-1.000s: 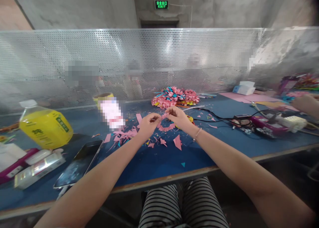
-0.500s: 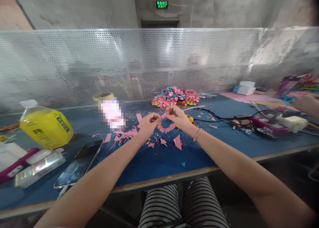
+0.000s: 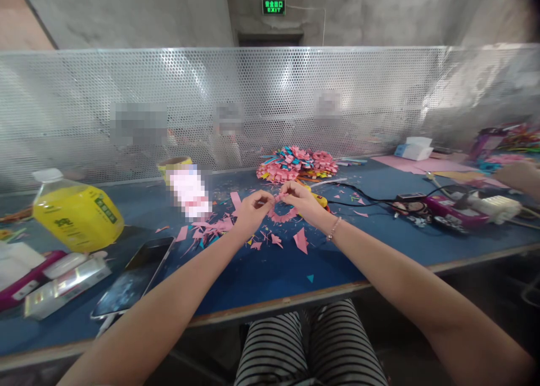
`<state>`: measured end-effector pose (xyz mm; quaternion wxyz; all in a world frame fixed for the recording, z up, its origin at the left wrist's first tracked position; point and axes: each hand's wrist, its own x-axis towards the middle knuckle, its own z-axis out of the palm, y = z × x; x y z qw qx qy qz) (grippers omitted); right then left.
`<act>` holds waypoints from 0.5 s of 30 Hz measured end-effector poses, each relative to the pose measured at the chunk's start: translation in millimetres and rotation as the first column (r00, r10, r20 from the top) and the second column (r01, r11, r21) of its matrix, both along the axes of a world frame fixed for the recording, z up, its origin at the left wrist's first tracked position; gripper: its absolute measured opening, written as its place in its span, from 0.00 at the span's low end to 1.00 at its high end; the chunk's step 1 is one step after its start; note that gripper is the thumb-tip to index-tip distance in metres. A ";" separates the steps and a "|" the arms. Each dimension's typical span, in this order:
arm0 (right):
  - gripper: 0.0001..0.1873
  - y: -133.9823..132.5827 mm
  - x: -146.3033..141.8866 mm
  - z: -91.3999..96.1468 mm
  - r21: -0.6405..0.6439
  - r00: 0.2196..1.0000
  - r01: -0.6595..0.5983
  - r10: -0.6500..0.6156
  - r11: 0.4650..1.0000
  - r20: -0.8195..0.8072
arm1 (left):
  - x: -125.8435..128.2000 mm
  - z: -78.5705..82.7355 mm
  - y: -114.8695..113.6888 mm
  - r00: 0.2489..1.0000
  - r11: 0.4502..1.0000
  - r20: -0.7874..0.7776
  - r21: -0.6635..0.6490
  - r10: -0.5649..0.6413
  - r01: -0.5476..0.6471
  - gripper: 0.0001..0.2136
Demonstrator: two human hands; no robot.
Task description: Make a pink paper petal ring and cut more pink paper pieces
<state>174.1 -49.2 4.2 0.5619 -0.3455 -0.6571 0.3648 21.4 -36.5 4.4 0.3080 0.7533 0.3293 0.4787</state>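
My left hand [image 3: 256, 209] and my right hand [image 3: 298, 197] meet over the middle of the table, their fingers pinched on a fringed pink paper strip [image 3: 283, 215]. The strip hangs in a curved loop below my fingertips. Just behind my right hand lies a yellow-handled tool [image 3: 319, 200], mostly hidden by that hand. Pink paper scraps [image 3: 216, 227] are strewn left of and below my hands. Beyond them sits a pile of pink, blue and yellow fringed paper pieces [image 3: 297, 164].
A bottle of yellow liquid [image 3: 80, 214], a phone [image 3: 134, 276] and a silvery box [image 3: 67, 284] stand or lie at left. To the right are a power strip [image 3: 458, 210] with black cables and pink sheets [image 3: 405, 165]. Another person's hand [image 3: 521, 178] shows at the right edge.
My hands stay nearly in place, with the right fingers shifting slightly down on the pink strip. The other person's hand moves a little.
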 end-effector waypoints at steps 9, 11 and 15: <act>0.05 -0.9 -0.3 1.4 0.007 1.000 -0.026 0.026 1.000 0.001 | 1.1 1.5 -3.1 1.000 1.000 0.013 -0.004 -0.011 0.011 0.05; 0.05 -1.4 -0.2 1.6 0.011 0.999 -0.031 0.030 0.999 0.012 | 1.0 2.1 -4.1 1.000 1.000 0.013 -0.007 -0.013 0.013 0.04; 0.05 -1.3 -0.2 1.5 0.022 0.999 0.001 -0.002 1.000 0.047 | 0.9 2.5 -4.5 1.000 1.000 0.010 -0.006 -0.010 0.010 0.04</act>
